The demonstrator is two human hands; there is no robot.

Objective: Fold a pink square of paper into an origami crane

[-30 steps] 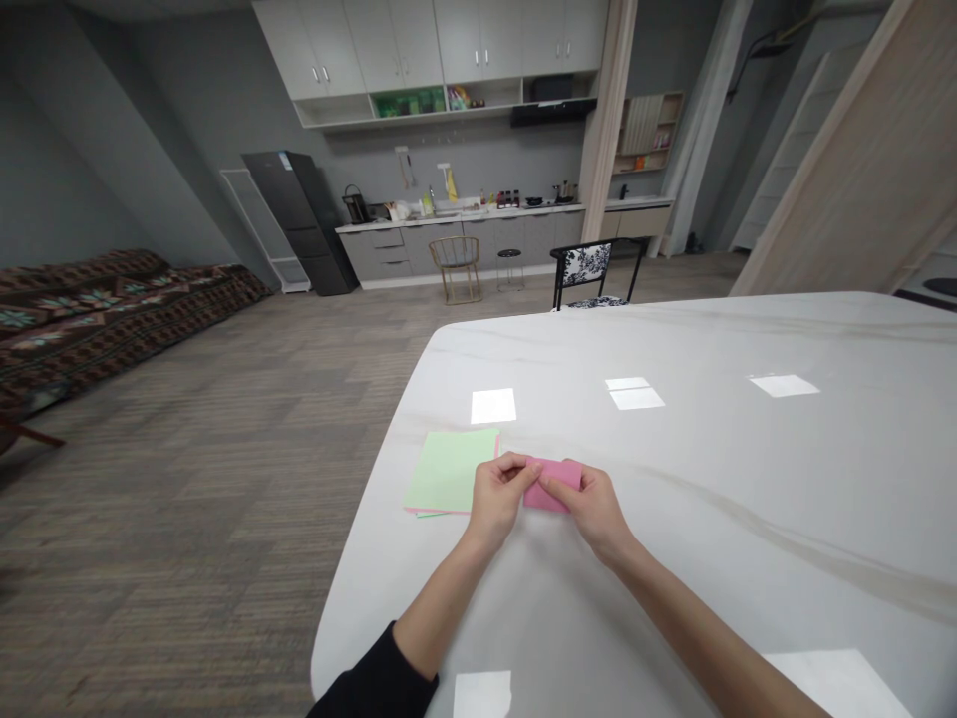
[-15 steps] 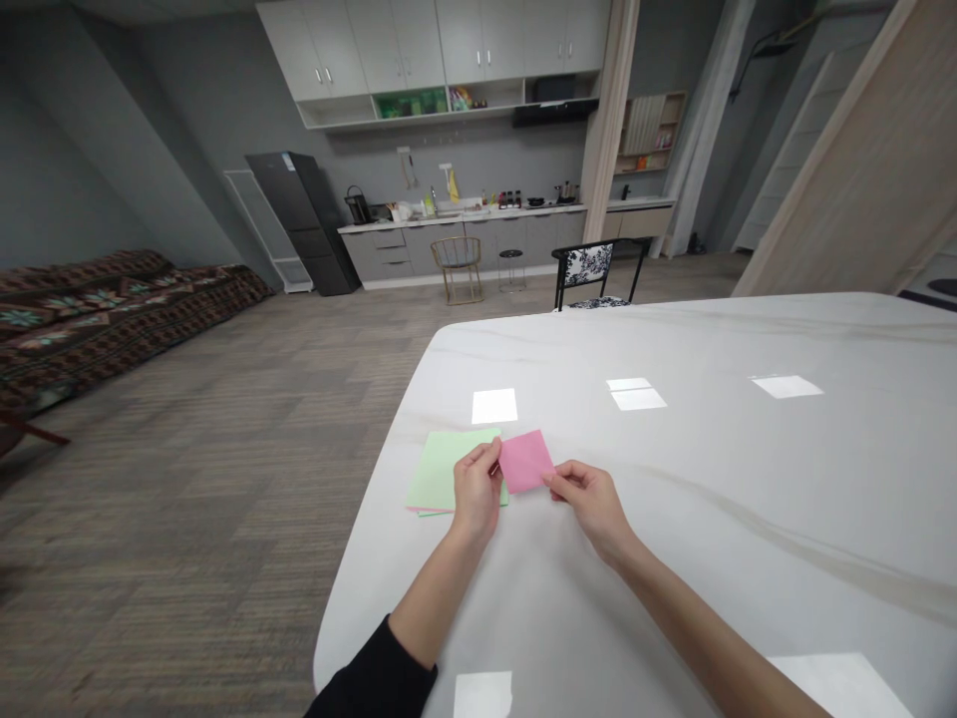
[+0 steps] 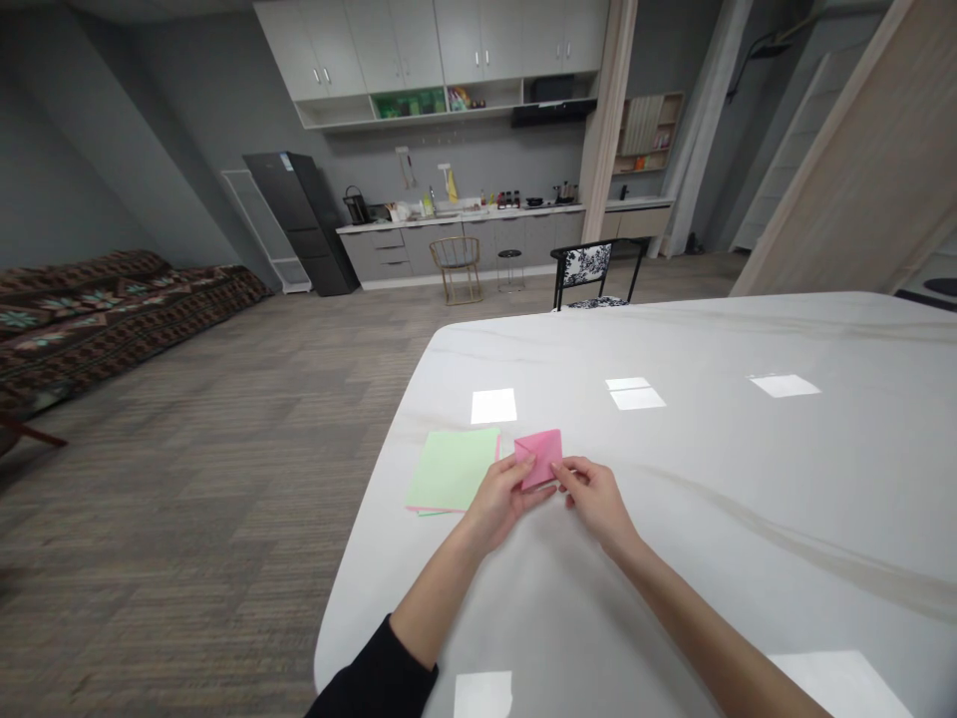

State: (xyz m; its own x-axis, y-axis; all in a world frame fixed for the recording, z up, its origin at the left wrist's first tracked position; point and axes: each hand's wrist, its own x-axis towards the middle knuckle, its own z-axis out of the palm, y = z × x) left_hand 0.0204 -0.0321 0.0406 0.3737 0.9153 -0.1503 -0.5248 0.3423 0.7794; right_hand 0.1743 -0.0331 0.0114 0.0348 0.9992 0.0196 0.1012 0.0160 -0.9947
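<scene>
small pink paper square (image 3: pixel 538 457) held between both hands, right over the counter, cannot tell if it touches the top. looks like a folded sheet, layer count hard to tell. judged very light and soft, little stiffness, bends easily, may slide on the polished top, so best taken by pinching its edges or corners, not pressing it flat. left hand (image 3: pixel 497 504) has a closed grip on the lower left side, thumb on top of the paper. right hand (image 3: pixel 594 504) has a pinching grip at the lower right corner, fingertips on the paper. no brand, label or writing readable on it.

just left of the left hand, a stack of green paper sheets (image 3: pixel 453 469) lies flat on the white marble-look counter (image 3: pixel 673 558), edge of a pink sheet (image 3: pixel 410 510) showing beneath. black sleeve (image 3: pixel 374 668) on the left forearm. past the counter, a black-and-white patterned chair (image 3: pixel 587 267), then a kitchen run with white wall cabinets (image 3: pixel 430 50) and a dark fridge (image 3: pixel 295 224). patterned sofa (image 3: pixel 97 319) off to the left, on the floor.
</scene>
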